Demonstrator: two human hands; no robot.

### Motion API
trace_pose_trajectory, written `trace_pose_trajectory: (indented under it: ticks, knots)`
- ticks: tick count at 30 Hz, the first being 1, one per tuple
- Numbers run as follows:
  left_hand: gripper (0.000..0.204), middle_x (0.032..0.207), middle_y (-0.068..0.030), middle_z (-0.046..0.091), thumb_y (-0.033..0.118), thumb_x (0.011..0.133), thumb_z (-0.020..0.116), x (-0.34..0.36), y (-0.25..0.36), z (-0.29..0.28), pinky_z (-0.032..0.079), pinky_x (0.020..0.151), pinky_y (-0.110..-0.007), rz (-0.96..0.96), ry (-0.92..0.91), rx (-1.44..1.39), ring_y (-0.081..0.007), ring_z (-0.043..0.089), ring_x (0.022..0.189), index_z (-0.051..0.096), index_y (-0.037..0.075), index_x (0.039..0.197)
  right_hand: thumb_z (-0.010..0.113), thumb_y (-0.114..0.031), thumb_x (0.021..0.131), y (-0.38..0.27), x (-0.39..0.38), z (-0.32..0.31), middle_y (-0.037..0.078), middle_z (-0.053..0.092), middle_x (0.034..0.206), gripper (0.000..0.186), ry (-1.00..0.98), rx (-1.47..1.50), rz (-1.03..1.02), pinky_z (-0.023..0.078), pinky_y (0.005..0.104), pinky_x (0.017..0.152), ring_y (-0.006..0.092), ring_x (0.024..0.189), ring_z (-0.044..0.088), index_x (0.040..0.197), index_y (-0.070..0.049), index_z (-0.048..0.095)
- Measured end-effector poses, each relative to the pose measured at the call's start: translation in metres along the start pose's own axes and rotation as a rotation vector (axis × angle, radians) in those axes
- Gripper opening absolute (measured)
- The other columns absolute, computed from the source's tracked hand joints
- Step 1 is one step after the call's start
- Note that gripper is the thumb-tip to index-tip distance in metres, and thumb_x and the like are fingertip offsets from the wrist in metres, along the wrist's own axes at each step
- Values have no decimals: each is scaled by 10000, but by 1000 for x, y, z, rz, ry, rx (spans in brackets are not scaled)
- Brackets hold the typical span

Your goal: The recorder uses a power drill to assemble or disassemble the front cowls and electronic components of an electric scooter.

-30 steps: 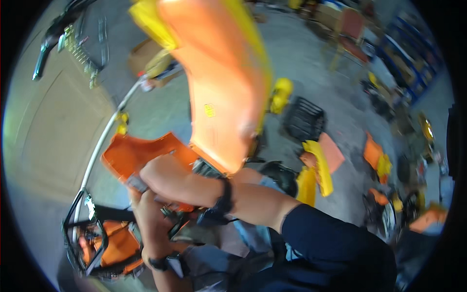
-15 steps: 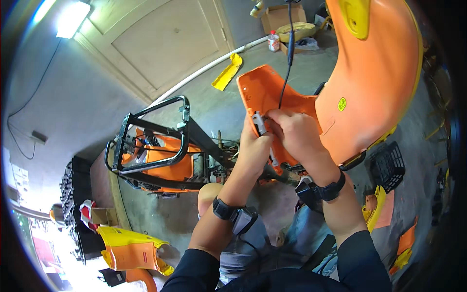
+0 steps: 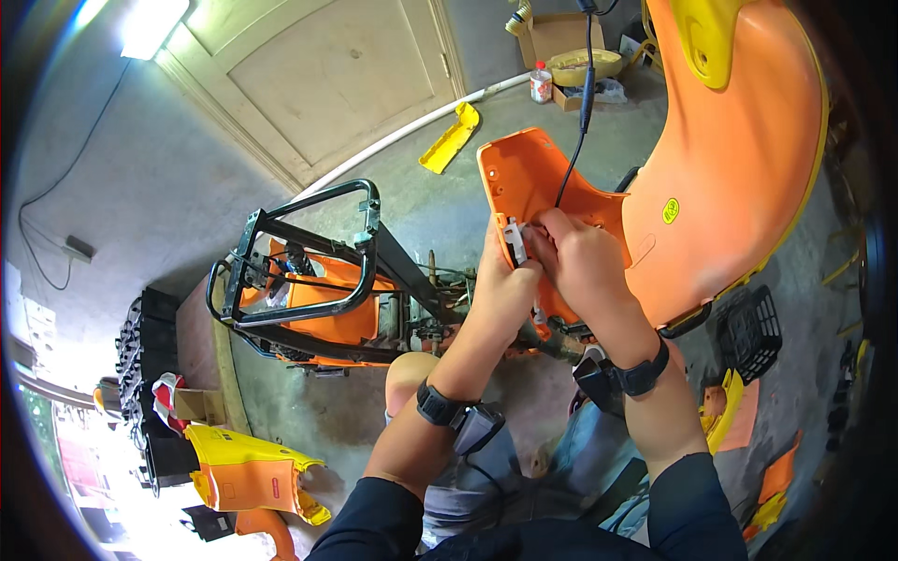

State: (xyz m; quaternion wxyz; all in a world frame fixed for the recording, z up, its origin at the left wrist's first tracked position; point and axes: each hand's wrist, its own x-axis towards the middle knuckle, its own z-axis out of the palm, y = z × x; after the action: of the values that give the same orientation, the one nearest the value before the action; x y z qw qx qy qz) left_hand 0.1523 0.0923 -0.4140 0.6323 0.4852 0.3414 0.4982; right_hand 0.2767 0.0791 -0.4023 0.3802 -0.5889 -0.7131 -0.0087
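Note:
An orange plastic panel (image 3: 535, 161) with a raised edge stands in front of me, joined or close to a large curved orange body panel (image 3: 720, 178). My left hand (image 3: 505, 285) is closed around the panel's left edge, its thumb below a small white-grey plastic fitting (image 3: 514, 239). Right beside the fitting, my right hand (image 3: 587, 266) is closed, fingertips pinched against the inner side of the panel. What those fingertips hold, if anything, is hidden. A black cable (image 3: 586, 107) hangs from above and runs down behind my right hand.
A black tubular vehicle frame (image 3: 365, 245) with orange parts lies left of the hands. Yellow pieces rest on the floor, one (image 3: 450, 138) near the door and a yellow-orange panel (image 3: 248, 472) at lower left. A black basket (image 3: 750, 332) sits at the right.
The whole view has shifted slightly, so the scene appears further right. My left hand keeps its hold on the panel edge; my right fingers have moved slightly at the fitting.

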Motion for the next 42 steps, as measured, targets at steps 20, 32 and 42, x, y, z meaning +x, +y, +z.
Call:
trace_pose_trajectory:
  ticks: [20,32,42]
  knots:
    - [524,920,10,481,-161,751,448,-2,1,-2,418,776,-246,48,-30,47,-105,482,846,467,52,1229,631,-196,913,5,-3,10,129,647,760,143,-40,-57,0,499,435,566,327,655,663,873,-66,586]
    - [483,973,-23,530,-128,765,435,-3,-2,0,461,781,-259,57,25,98,-118,525,874,486,35,1216,600,-135,853,2,-8,0,137,672,788,72,8,32,-38,529,453,608,340,727,690,884,-74,579]
    - [550,955,-32,511,-151,740,404,-6,-6,-7,482,767,-253,-24,-27,65,-127,534,858,450,31,1256,653,-165,831,7,-9,7,130,665,711,161,-63,-46,-8,524,423,550,322,641,684,856,-38,558]
